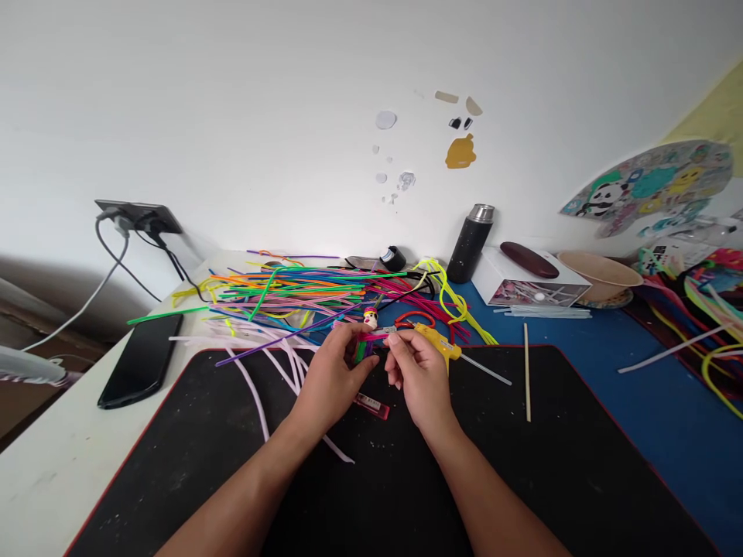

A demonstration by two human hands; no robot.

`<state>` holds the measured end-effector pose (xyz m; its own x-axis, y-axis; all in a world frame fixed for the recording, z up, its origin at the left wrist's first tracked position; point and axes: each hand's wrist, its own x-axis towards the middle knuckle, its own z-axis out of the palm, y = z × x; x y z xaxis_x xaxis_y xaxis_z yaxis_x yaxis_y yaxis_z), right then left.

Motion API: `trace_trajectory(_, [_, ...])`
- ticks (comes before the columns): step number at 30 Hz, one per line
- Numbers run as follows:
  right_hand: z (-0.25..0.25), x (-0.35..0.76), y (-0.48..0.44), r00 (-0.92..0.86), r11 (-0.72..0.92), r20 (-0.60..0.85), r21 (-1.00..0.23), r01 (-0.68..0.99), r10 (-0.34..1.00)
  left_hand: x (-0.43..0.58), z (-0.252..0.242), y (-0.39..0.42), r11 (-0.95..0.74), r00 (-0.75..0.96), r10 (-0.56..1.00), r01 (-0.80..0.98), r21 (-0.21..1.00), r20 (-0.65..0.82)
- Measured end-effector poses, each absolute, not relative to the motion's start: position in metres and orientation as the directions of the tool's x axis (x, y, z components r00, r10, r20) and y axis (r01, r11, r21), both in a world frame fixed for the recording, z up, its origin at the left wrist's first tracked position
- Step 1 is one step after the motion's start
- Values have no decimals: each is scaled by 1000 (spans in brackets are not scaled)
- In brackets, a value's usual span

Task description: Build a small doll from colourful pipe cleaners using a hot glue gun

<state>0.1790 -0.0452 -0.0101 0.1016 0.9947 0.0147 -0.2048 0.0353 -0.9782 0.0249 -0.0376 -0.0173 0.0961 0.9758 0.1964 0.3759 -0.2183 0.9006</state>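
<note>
My left hand [330, 371], fingers closed, grips a small doll figure [370, 316] with a white face, a pink and yellow top, and green and purple below. A bright pink strand [378, 335] stretches from the figure to my right hand [422, 375]. The fingertips of that hand are pinched together at the strand's end. Right behind lies a yellow glue gun [438, 340] with a glue stick [487, 370] out of its back. A red loop-shaped handle [413, 317] is beside it. Below my hands, a pink-red packet [372, 405] rests on the black mat [244, 495].
Many coloured pipe cleaners [290, 290] are heaped behind my hands. A phone [142, 360] lies at left, a wooden stick [527, 371] at right. Along the wall stand a black flask [471, 244], a white box [522, 278] and a beige bowl [600, 275].
</note>
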Motion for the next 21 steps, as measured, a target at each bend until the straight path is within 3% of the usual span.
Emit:
trace_trajectory(14, [-8,180,-46,121,58,35,-979,-193,992,27,-16,-40,-288,150,957,537,792,247])
trace_trajectory(21, [-8,180,-46,121,56,33,-980,-189,992,26,-16,-38,-196,80,981,390,900,179])
